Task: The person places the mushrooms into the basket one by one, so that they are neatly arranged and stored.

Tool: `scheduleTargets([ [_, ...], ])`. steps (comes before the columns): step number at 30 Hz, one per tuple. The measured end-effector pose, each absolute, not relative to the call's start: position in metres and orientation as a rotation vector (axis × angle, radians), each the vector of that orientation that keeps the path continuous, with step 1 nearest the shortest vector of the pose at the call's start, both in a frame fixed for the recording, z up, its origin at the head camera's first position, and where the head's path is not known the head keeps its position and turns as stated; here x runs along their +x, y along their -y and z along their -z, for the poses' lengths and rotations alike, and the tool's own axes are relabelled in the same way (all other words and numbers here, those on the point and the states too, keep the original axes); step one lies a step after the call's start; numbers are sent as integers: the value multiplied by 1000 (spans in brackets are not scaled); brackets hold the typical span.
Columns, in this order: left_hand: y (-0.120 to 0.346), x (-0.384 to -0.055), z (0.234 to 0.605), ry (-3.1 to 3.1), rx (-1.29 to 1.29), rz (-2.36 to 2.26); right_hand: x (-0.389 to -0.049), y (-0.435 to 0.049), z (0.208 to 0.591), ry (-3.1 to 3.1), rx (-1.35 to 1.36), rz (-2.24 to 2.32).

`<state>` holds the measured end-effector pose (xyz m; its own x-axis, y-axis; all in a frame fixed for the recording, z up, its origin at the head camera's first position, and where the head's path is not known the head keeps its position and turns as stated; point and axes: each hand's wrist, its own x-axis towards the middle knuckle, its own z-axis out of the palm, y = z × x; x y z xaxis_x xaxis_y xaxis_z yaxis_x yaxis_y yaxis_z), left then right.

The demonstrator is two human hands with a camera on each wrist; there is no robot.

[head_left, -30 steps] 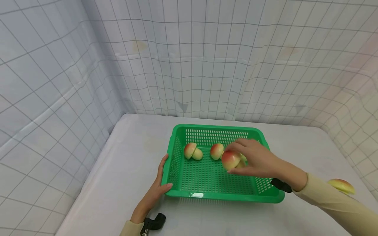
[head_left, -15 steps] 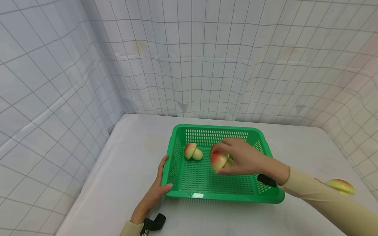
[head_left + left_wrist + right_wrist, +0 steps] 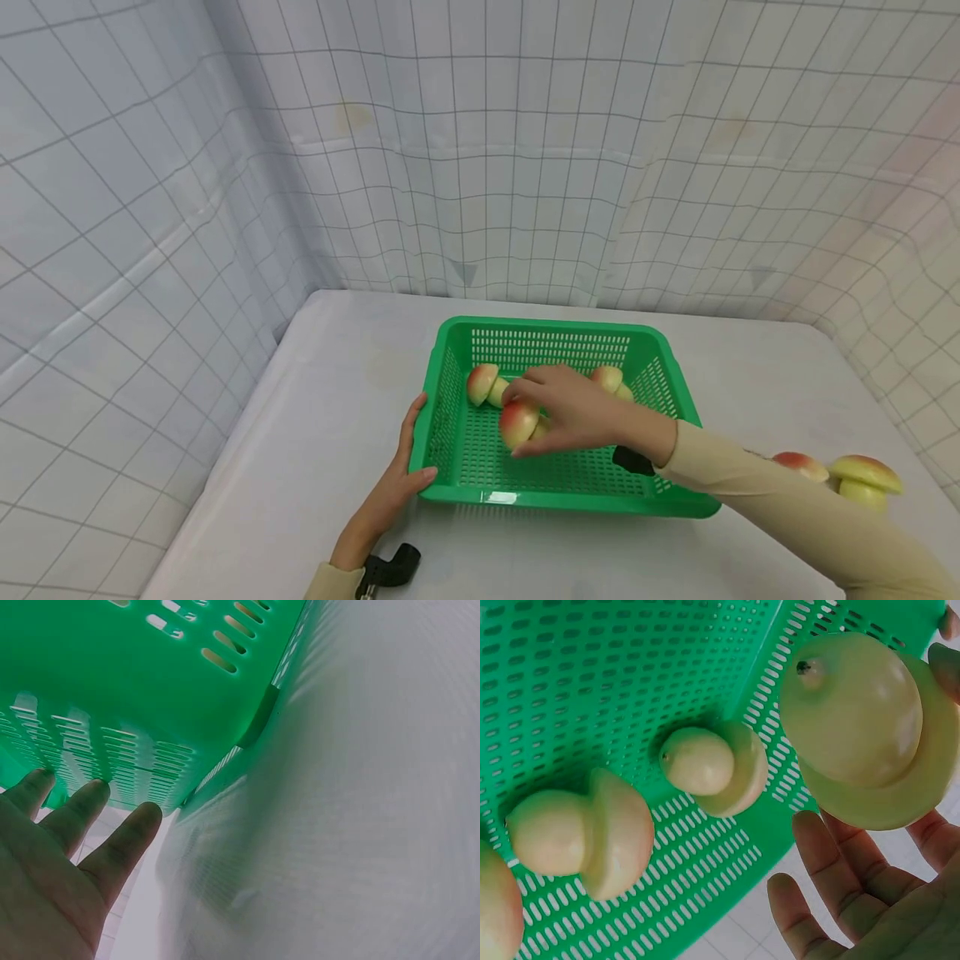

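Note:
My right hand (image 3: 573,408) pinches a toy mushroom (image 3: 517,423) by its red-and-yellow cap, above the floor of a green plastic basket (image 3: 566,502). In the right wrist view the held mushroom's (image 3: 855,712) pale stem faces the camera. A mushroom (image 3: 483,385) lies inside at the left, another (image 3: 606,380) at the right. Several mushrooms in the basket show in the right wrist view, one mushroom (image 3: 495,907) cut off by the edge. My left hand (image 3: 401,471) rests on the basket's left front corner, thumb at the rim; its fingers (image 3: 124,851) extend straight along the outer wall.
On the white table (image 3: 360,367), right of the basket, lie a mushroom (image 3: 866,479) and a second mushroom (image 3: 798,465), partly behind the right sleeve (image 3: 795,504). White grid-patterned curtains (image 3: 525,167) enclose the table at the back and both sides.
My right hand has moved left across the basket with the mushroom. The right-hand mushroom in the basket and those on the table show more. The left hand and basket stay still.

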<state>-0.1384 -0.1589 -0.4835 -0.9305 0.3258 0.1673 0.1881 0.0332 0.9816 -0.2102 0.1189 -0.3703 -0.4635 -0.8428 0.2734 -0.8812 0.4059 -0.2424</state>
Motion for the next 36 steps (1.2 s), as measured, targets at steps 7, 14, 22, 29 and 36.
scheduleTargets([
  [7, 159, -139, 485, -2173, 538, -2044, -211, -107, 382, 2585, 1564, -510],
  [14, 159, -138, 484, -2184, 542, -2035, -213, -98, 391, 2677, 1592, -449],
  [22, 159, -138, 485, -2170, 549, -2046, -213, -88, 396, 2664, 1651, -386],
  [29, 160, -138, 486, -2171, 534, -2040, -211, -85, 398, 2686, 1658, -355],
  [36, 160, -139, 485, -2178, 534, -2036, -213, -83, 403, 2686, 1665, -322],
])
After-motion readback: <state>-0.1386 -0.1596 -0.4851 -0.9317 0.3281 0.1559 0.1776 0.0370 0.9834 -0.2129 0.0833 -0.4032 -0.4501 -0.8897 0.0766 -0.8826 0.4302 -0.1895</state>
